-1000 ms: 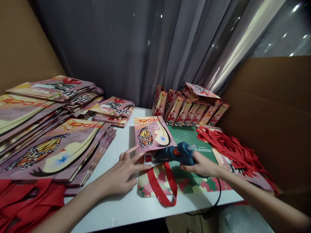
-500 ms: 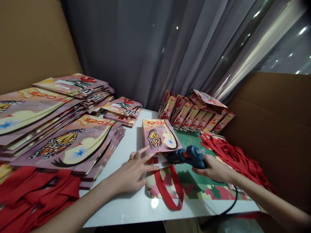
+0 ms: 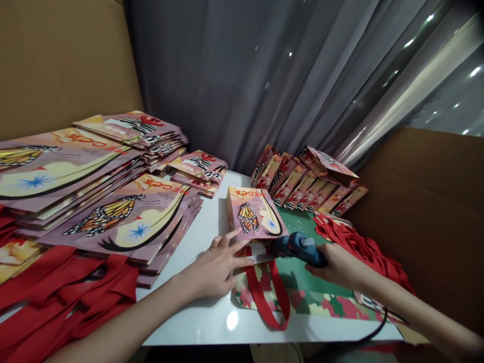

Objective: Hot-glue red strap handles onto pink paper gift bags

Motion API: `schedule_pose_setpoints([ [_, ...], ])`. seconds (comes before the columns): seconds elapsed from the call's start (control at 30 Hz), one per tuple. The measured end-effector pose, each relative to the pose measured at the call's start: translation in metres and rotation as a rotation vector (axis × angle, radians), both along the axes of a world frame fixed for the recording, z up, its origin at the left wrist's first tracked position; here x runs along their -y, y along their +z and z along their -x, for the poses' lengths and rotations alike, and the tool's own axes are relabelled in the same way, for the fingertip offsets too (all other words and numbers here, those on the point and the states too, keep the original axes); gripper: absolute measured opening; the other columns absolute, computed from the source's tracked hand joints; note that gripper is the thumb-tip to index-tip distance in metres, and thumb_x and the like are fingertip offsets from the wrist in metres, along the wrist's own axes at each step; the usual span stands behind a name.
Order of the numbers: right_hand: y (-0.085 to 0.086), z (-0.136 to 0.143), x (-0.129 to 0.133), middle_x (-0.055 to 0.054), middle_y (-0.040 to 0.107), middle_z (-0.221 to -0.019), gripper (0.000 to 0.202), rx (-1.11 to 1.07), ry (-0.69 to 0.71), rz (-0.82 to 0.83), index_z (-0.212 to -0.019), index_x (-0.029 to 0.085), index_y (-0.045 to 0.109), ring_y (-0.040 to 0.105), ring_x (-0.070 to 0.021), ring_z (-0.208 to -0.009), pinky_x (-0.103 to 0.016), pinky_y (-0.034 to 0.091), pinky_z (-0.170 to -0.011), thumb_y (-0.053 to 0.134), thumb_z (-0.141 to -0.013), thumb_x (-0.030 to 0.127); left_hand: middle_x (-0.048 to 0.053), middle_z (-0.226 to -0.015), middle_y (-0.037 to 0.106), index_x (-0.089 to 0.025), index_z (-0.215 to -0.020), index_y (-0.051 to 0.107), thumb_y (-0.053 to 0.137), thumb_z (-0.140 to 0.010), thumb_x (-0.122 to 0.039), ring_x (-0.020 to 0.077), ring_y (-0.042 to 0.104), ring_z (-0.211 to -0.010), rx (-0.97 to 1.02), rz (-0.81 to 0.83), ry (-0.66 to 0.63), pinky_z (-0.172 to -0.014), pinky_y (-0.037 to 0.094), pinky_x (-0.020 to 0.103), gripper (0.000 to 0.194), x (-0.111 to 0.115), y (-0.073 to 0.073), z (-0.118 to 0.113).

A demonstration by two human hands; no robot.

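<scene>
View is swinging left since the earlier frame, and the blue glue gun [image 3: 298, 248] is edging rightward. White table [image 3: 177, 322] is carrying the green shopping bag [image 3: 298, 222]; butterfly-print MECCA paper bag [image 3: 259, 209] is lying partly over it. Left hand [image 3: 217, 269] is spreading flat, pressing at the paper bag's near edge, gripping nothing. Right hand [image 3: 330, 263] is grasping the glue gun. Red ribbon handle [image 3: 259, 297] is looping nearward. Probably gluing the handle's white strip [image 3: 261, 253]; next move is calling for steady nozzle, fingertips clear.

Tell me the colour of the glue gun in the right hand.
The glue gun is mostly dark blue, best seen in the head view.
</scene>
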State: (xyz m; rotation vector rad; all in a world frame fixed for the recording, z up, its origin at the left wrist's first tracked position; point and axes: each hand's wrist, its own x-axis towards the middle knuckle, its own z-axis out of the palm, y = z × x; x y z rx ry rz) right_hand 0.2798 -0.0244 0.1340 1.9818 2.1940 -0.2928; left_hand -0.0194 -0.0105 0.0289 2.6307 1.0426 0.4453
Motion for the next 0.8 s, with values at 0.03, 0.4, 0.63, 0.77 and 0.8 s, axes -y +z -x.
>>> schedule_pose_setpoints([
  [0.03, 0.001, 0.003, 0.001, -0.001, 0.053, -0.059, 0.022, 0.02, -0.005, -0.007, -0.064, 0.021, 0.048, 0.041, -0.0119, -0.049, -0.026, 0.022, -0.048, 0.063, -0.076, 0.031, 0.004, -0.154, 0.041, -0.04, -0.131, 0.06, 0.054, -0.077, -0.017, 0.0431, 0.02, -0.145, 0.005, -0.002, 0.0, -0.1, 0.042, 0.066, 0.059, 0.0, 0.0, 0.0],
  [0.4, 0.001, 0.024, 0.004, 0.0, 0.05, -0.059, 0.022, 0.111, -0.045, -0.004, -0.062, 0.022, 0.043, 0.034, -0.0103, -0.048, -0.027, 0.022, -0.048, 0.06, -0.074, 0.026, 0.003, -0.156, 0.038, -0.042, -0.134, 0.057, 0.054, -0.075, -0.014, 0.0417, 0.019, -0.146, 0.001, 0.007, 0.009, -0.1, 0.042, 0.067, 0.065, 0.001, -0.003, 0.0],
  [0.63, 0.0, 0.012, 0.014, 0.002, 0.049, -0.058, 0.02, -0.062, -0.088, 0.03, -0.066, 0.021, 0.046, 0.039, -0.011, -0.05, -0.025, 0.025, -0.048, 0.062, -0.076, 0.029, 0.004, -0.152, 0.042, -0.04, -0.133, 0.059, 0.055, -0.073, -0.012, 0.0422, 0.023, -0.145, -0.001, -0.008, -0.001, -0.102, 0.042, 0.065, 0.066, 0.004, 0.002, 0.0],
  [0.77, -0.011, -0.011, 0.031, 0.001, 0.052, -0.062, 0.024, -0.239, -0.128, -0.037, -0.069, 0.02, 0.053, 0.046, -0.0138, -0.056, -0.024, 0.032, -0.049, 0.064, -0.075, 0.04, 0.005, -0.152, 0.043, -0.041, -0.133, 0.058, 0.056, -0.072, -0.014, 0.0425, 0.021, -0.146, 0.008, 0.0, -0.019, -0.1, 0.042, 0.065, 0.066, 0.003, 0.0, -0.001],
  [0.8, -0.015, -0.016, 0.035, 0.0, 0.054, -0.063, 0.026, -0.286, -0.135, -0.067, -0.07, 0.019, 0.055, 0.048, -0.0148, -0.058, -0.024, 0.035, -0.051, 0.065, -0.075, 0.043, 0.005, -0.152, 0.043, -0.041, -0.133, 0.058, 0.055, -0.073, -0.014, 0.0425, 0.02, -0.146, 0.007, -0.002, -0.022, -0.1, 0.042, 0.065, 0.066, 0.003, -0.001, -0.001],
])
